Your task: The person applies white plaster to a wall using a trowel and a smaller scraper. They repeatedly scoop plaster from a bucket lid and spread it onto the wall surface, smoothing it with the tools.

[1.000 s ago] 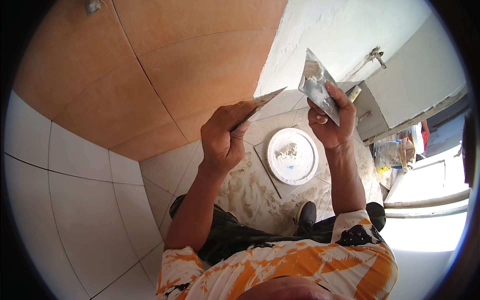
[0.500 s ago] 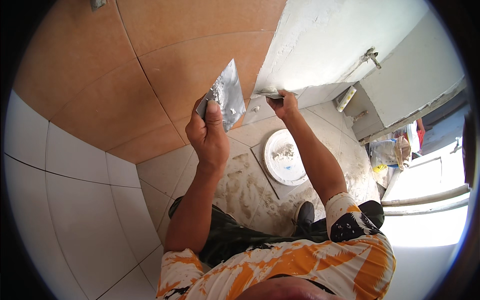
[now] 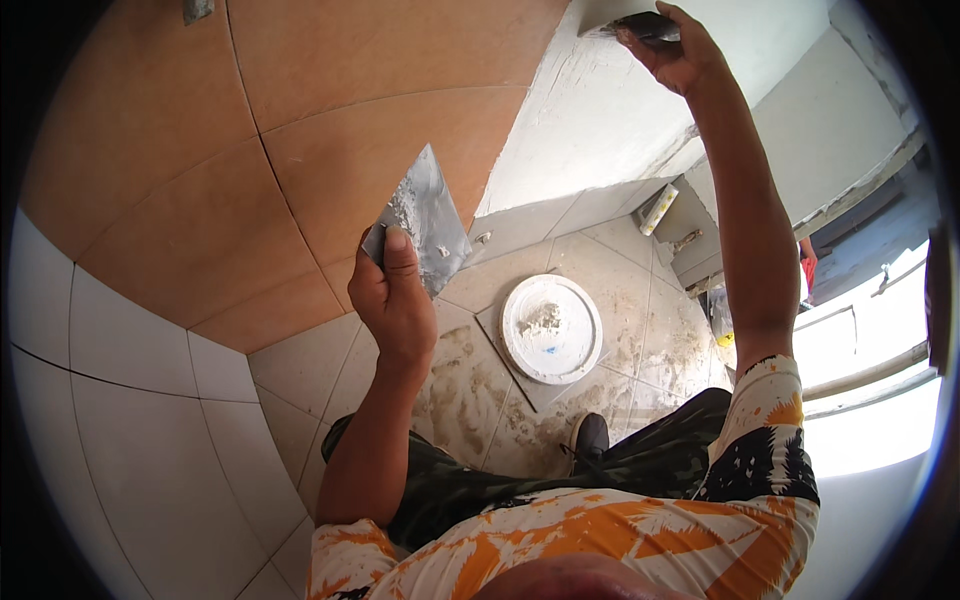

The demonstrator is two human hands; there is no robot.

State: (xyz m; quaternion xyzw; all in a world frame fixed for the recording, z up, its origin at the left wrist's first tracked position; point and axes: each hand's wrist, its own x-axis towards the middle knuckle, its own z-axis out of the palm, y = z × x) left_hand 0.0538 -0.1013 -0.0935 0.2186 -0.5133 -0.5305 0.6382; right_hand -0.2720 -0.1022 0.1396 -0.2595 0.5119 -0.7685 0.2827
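My left hand (image 3: 393,297) is closed on a flat metal putty knife (image 3: 432,215), its thumb pressed on the blade. White putty clings along that blade, which is held up in front of the orange-brown tiled wall (image 3: 390,140). Higher up and to the right, my right hand (image 3: 685,52) grips a second putty knife (image 3: 650,27) with a dark blade. This blade lies against the white plastered wall (image 3: 590,110), near its upper part. Fingers hide the handles of both tools.
A white round bucket lid (image 3: 580,360) with putty on it lies on a square tile on the smeared floor (image 3: 460,400). A pipe fitting (image 3: 688,240) juts from the low wall at right, beside a yellow-and-white roll-like item (image 3: 658,210). White tiles (image 3: 150,440) cover the left wall.
My right hand has swept up the plastered wall with its putty knife, from the bottom edge to high up. My left hand has shifted slightly down and left in view, still holding its knife.
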